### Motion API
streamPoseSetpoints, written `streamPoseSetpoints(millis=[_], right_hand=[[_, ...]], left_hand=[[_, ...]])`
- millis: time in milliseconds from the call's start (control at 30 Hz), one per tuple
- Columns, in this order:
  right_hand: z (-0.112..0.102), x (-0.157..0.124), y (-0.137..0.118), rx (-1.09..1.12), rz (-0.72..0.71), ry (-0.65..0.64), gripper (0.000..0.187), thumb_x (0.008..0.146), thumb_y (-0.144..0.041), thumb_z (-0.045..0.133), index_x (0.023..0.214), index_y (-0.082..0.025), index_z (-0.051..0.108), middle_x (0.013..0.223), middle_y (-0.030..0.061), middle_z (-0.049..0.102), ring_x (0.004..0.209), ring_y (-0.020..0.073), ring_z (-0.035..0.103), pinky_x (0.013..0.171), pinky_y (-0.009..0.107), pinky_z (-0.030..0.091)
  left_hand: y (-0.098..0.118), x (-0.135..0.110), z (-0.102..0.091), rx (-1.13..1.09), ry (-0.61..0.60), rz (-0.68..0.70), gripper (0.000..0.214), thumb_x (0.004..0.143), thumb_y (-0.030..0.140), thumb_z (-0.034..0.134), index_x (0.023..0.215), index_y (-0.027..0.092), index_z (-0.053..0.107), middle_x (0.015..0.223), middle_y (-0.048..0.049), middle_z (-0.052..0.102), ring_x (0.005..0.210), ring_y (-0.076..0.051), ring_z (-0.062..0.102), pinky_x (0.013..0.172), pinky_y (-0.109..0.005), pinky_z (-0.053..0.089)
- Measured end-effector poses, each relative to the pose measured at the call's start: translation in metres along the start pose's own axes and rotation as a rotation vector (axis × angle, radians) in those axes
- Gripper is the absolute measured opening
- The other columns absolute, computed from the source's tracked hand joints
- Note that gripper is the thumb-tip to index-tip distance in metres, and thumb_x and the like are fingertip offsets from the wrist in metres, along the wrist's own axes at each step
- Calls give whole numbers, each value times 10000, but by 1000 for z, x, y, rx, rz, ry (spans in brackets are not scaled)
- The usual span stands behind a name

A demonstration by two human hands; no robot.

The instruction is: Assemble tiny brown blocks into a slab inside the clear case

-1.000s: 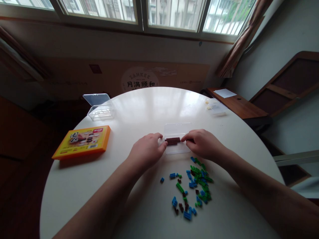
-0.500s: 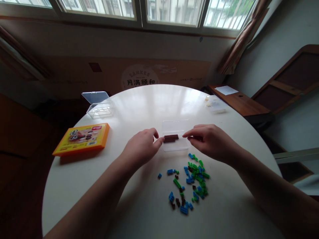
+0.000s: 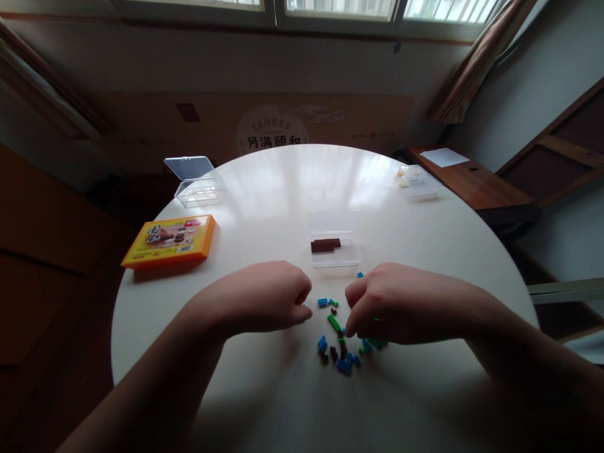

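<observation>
A heap of small blue, green and brown bricks lies on the round white table in front of me. My right hand rests over the heap's right part, fingers curled down with the tips pinched among the bricks. My left hand sits just left of the heap, fingers curled with thumb against forefinger; what they hold is hidden. Beyond both hands a flat brown brick strip lies in a shallow clear plastic tray, untouched.
An orange flat box lies at the left. A clear open-lidded case stands at the far left edge. Another clear container sits at the far right. A wooden side table with a sheet of paper stands beyond.
Both hands have let go of the brown strip and drawn back toward me, down to the loose bricks. The strip stays in the tray. My view has tilted downward.
</observation>
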State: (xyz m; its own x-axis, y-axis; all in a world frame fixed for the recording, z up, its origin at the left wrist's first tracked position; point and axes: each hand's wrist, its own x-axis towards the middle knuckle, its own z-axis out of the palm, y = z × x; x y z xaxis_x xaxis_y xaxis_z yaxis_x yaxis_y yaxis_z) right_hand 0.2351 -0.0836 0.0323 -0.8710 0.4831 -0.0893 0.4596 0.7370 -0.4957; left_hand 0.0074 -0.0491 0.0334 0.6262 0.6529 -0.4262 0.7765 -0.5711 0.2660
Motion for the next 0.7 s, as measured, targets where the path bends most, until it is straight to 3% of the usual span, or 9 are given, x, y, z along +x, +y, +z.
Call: streamPoseSetpoints(millis=[167,367,700], right_hand=[[9,7,-1,-94,-54,-2,229,782,-59,612,753,-258,721,793,-34,651,631,95,511,565,244,326],[16,12,6,-120,-89,-19,159,754,-98,629,757,-235,709,759,-26,620,612,99,466,545,252,286],[17,13,12,-61,-86,-9,98,788,-127,642,747,-203,688,780,-25,626,646,91,488,576,241,306]], left_hand=[[7,-3,5,-23,-75,117,227,728,364,628,557,216,606,526,12,539,438,-121,415,429,-277,280],[13,-1,7,-16,-111,182,341,747,506,606,599,203,653,510,14,529,415,-112,374,413,-274,269],[21,-2,15,44,-52,186,352,733,540,622,690,199,701,577,2,591,427,-97,361,412,-244,266]])
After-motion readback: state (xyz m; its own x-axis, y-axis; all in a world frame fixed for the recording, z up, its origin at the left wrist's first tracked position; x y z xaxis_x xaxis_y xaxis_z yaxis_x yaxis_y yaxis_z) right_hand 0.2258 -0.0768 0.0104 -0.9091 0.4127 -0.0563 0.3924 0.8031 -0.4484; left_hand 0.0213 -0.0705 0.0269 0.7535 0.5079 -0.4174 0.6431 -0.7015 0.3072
